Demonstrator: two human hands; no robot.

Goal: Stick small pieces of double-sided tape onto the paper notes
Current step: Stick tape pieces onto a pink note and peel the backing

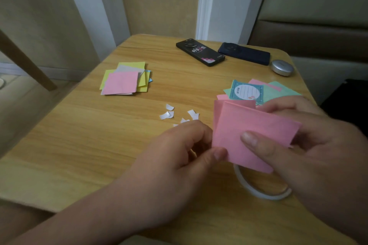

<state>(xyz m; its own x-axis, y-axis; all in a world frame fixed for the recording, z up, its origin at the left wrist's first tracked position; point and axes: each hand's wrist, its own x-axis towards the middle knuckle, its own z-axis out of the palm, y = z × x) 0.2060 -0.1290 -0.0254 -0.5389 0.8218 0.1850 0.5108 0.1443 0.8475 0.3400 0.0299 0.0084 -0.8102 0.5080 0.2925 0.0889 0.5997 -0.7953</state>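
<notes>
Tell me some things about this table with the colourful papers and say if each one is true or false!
1. Both hands hold pink notes. True: the left hand pinches a corner, the right hand grips the other side.
2. The tape roll stands on the far edge. False: it lies near, under the pink notes.
3. Two phones lie at the far side. True.
4. The stack to the left has a green note on top. False: pink is on top.
5. Small white scraps lie on the table. True.
</notes>
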